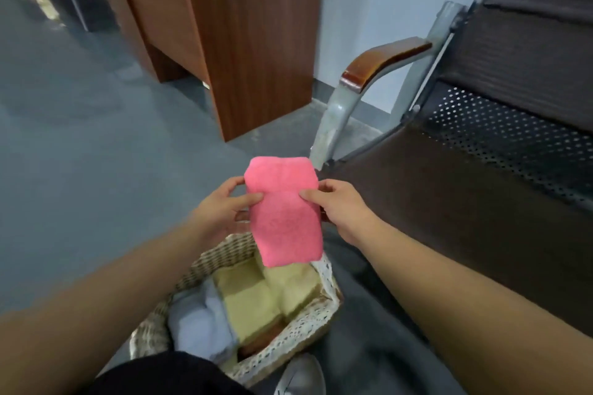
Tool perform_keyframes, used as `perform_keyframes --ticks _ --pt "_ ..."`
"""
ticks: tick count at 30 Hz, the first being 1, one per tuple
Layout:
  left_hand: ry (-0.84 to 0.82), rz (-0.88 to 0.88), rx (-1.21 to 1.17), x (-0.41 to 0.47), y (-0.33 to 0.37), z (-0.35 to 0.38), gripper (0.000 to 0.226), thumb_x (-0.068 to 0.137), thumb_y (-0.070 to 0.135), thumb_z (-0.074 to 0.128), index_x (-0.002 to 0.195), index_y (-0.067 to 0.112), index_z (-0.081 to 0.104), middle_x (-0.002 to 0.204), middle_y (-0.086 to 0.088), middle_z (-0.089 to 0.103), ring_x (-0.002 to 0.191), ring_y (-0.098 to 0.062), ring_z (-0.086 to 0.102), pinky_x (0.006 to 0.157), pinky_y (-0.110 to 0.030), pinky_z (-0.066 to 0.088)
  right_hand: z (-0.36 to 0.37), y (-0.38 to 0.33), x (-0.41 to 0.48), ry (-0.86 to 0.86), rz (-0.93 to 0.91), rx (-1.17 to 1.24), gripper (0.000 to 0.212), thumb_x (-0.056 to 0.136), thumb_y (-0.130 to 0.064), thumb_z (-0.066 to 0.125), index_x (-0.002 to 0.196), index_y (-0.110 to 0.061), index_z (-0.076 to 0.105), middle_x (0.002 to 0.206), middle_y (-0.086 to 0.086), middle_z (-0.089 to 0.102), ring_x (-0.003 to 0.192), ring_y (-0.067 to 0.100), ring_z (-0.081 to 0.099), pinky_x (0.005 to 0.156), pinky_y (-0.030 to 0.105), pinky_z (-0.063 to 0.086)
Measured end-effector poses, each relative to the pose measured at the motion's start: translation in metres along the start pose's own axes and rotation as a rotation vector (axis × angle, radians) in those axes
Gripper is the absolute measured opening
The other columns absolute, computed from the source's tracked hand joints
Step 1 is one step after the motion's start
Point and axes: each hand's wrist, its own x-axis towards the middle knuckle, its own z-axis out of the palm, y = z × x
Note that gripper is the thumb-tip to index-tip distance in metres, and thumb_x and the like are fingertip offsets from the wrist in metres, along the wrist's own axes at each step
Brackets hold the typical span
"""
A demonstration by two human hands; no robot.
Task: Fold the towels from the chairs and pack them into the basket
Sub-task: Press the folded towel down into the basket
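**Pink towel folded and held over a partly filled basket**

A pink towel [285, 212], already folded into a narrow rectangle, is held in the air just above the far end of the wicker basket [221, 253]. The basket stands on the floor [80, 138] beside the dark chair [449, 202]. The towel is pinched at its left edge by the left hand [221, 205], with the thumb laid on the front face and the other fingers [236, 181] curled behind. Its right edge is gripped in the same way by the right hand [340, 205].

Inside the lace-trimmed basket, folded yellow towels [253, 298] are already packed side by side, and a pale grey towel [199, 330] is tucked against the near left wall. The packing is therefore judged to be well advanced. The pink towel appears to be folded, or nearly so, and has yet to be lowered into the basket.

Whether more towels wait on the chairs cannot be told, since only part of one seat is shown, and none is seen on that part.

No brand, label or legible writing is seen on the towels, the basket or the chair.
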Motion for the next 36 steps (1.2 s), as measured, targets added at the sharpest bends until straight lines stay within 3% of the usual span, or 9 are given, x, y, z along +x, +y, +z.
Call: perform_keyframes --ticks 5,11,15,21,23,25,29,32,36 --pt "0.099 -0.112 -0.081 -0.015 -0.073 -0.061 0.045 0.089 0.008 0.069 0.129 0.019 0.054 0.103 -0.010 0.072 0.077 -0.021 0.071 0.063 -0.035 0.060 0.072 0.057 0.021 -0.156 0.136 -0.075 0.012 0.085 -0.014 0.077 0.086 -0.010 0.066 0.082 0.005 0.069 0.072 0.019 0.063 0.065 0.033 0.053" --pt "0.192 -0.119 -0.033 -0.024 -0.141 -0.080 0.057 0.079 0.005 0.079 0.121 0.038 0.058 0.103 -0.016 0.073 0.086 -0.032 0.068 0.080 -0.055 0.051 0.108 0.112 0.028 -0.282 0.384 -0.207 0.012 0.088 -0.005 0.067 0.098 -0.012 0.069 0.086 0.006 0.072 0.064 0.013 0.067 0.049 0.023 0.050" --pt "0.265 -0.152 0.027 -0.032 -0.174 -0.070 0.048 0.087 0.011 0.075 0.123 0.031 0.053 0.101 -0.013 0.074 0.088 -0.030 0.073 0.071 -0.050 0.061 0.112 0.134 0.038 -0.261 0.498 -0.251 0.020 0.087 -0.008 0.069 0.107 -0.010 0.071 0.101 0.010 0.074 0.090 0.025 0.070 0.076 0.035 0.059" --pt "0.397 -0.178 0.068 -0.012 -0.201 -0.075 0.037 0.086 0.014 0.075 0.108 0.022 0.046 0.098 -0.013 0.067 0.080 -0.020 0.062 0.063 -0.033 0.052 0.121 0.151 0.048 -0.182 0.140 -0.501 0.025 0.087 -0.015 0.075 0.110 -0.008 0.069 0.101 0.001 0.069 0.096 0.021 0.065 0.084 0.033 0.051" --pt "0.324 -0.123 0.260 -0.006 -0.207 -0.077 0.041 0.078 0.025 0.076 0.104 0.024 0.043 0.097 -0.008 0.061 0.088 -0.023 0.060 0.076 -0.040 0.053 0.123 0.156 0.045 -0.226 0.048 -0.655 0.045 0.090 -0.016 0.071 0.132 -0.012 0.054 0.114 0.001 0.066 0.105 0.021 0.063 0.090 0.032 0.050" --pt "0.243 -0.088 0.714 -0.010 -0.211 -0.073 0.041 0.082 0.026 0.069 0.114 0.022 0.043 0.109 -0.007 0.049 0.100 -0.026 0.056 0.091 -0.042 0.050 0.123 0.163 0.037 -0.309 -0.048 -0.791 0.060 0.091 -0.015 0.067 0.143 -0.018 0.037 0.121 0.004 0.062 0.108 0.023 0.063 0.091 0.035 0.052" --pt "0.169 0.321 1.291 -0.013 -0.207 -0.066 0.058 0.090 0.051 0.055 0.141 0.026 0.046 0.139 -0.006 0.036 0.130 -0.024 0.037 0.108 -0.041 0.040 0.118 0.163 0.028 -0.444 -0.306 -1.266 0.072 0.089 -0.042 0.063 0.149 -0.031 0.027 0.146 0.015 0.034 0.134 0.034 0.039 0.112 0.048 0.036" --pt "-0.135 0.054 1.397 0.000 -0.207 -0.077 0.102 0.077 0.081 0.044 0.158 0.028 0.012 0.165 0.001 0.008 0.151 -0.021 0.010 0.122 -0.042 0.015 0.101 0.165 0.035 -0.626 -0.149 -1.496 0.095 0.082 -0.063 0.063 0.155 -0.046 0.005 0.165 0.018 -0.001 0.153 0.038 0.002 0.122 0.058 0.004" --pt "-0.245 -0.019 1.511 0.009 -0.207 -0.075 0.122 0.062 0.090 0.028 0.159 0.024 -0.006 0.167 -0.002 -0.006 0.153 -0.020 -0.003 0.123 -0.040 0.003 0.099 0.176 0.036 -0.665 -0.003 -1.476 0.100 0.083 -0.067 0.061 0.152 -0.052 -0.010 0.164 0.022 -0.014 0.152 0.042 -0.005 0.122 0.059 0.003"
